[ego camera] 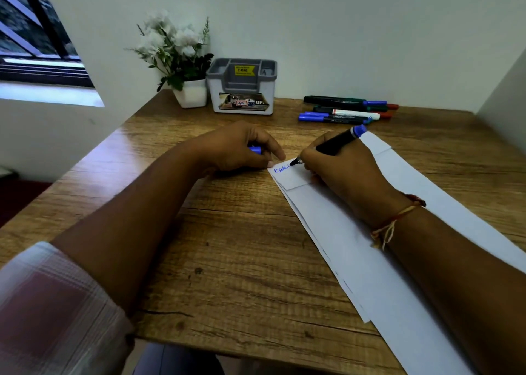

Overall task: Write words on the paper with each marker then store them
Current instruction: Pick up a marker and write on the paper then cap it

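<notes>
Pinched in the right hand [344, 172], a black-barrelled blue marker [330, 146] has its tip on the folded white paper [355, 232] beside blue writing; the left hand [239, 149] grips the small blue cap [255, 150], one fingertip pinning the paper's corner. If that fingertip lifts, I'd expect the sheet to skid on the wooden desk [227, 246] and smear.

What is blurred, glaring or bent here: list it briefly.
Head view: the window sill is blown out white; a sheen lies on the table at far left; the sleeve at lower left is soft and smeared; the wide lens bows the table edges; the blue writing on the paper is too soft to read.
</notes>
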{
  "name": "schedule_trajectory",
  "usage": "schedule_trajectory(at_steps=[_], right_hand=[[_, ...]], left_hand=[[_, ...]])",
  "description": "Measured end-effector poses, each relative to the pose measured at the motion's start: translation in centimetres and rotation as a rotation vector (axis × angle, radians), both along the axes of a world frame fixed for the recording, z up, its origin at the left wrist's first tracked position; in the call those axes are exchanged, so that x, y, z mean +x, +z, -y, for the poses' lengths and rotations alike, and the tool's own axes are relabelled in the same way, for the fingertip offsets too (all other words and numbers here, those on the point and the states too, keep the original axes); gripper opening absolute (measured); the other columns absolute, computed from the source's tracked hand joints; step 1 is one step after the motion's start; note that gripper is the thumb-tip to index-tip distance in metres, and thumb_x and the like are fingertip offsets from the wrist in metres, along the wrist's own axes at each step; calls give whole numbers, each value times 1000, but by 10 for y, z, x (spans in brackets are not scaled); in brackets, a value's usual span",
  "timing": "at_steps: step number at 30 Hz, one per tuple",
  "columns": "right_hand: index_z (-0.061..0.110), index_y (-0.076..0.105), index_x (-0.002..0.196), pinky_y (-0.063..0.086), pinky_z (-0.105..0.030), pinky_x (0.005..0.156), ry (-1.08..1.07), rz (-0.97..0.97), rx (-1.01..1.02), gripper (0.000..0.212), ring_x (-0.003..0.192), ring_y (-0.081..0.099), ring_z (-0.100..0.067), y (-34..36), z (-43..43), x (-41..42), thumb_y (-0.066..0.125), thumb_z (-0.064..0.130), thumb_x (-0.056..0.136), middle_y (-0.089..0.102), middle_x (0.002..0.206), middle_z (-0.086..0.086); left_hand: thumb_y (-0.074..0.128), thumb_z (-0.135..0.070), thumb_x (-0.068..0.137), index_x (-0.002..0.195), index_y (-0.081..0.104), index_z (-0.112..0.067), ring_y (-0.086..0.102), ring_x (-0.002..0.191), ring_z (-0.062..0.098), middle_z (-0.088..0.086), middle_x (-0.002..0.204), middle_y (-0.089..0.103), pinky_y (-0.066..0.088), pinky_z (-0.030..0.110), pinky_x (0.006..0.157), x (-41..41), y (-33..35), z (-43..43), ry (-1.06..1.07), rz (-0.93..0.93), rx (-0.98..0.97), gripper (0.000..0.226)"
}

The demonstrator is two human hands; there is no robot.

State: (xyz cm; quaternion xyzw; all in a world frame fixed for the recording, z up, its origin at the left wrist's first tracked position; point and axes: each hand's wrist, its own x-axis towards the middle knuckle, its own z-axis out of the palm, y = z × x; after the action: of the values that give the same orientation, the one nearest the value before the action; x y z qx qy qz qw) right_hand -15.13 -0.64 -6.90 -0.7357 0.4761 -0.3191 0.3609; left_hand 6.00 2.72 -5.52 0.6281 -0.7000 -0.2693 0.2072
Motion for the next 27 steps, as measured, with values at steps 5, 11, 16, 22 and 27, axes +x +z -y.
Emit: schedule_trajectory(at_steps=[5,11,16,22,27], right_hand=[[10,72,84,58,-50,86,-21,9,7,19,83,70,-22,0,0,0,70,29,82,74,82,-6],[12,73,82,58,-51,87,-37,23,11,18,82,71,-20,-1,1,0,70,30,82,74,79,-4],[15,73,84,59,-48,88,-40,22,21,15,82,70,-15,-1,1,0,69,29,85,74,82,-2],[11,70,87,58,-51,89,-33,32,42,19,84,70,-22,1,1,-1,69,29,83,74,84,-6],[10,70,88,58,-55,88,-10,31,50,21,84,71,-24,-1,0,0,68,30,83,74,85,-8]], left_hand=[[73,-20,85,104,73,-37,62,98,8,-7,100,70,46,30,92,0,0,1,-11,8,-1,25],[73,-19,85,100,72,-40,61,98,8,-5,101,71,45,21,88,-1,1,0,-13,1,-2,26],[73,-20,85,101,72,-39,61,96,6,-6,101,70,42,14,81,-1,1,0,-5,0,0,25],[73,-20,85,101,73,-37,61,97,6,-6,103,70,44,16,85,0,1,0,-2,-3,-2,24],[74,-21,85,101,73,-38,61,100,7,-7,104,70,44,20,86,1,-1,0,0,-9,10,24]])
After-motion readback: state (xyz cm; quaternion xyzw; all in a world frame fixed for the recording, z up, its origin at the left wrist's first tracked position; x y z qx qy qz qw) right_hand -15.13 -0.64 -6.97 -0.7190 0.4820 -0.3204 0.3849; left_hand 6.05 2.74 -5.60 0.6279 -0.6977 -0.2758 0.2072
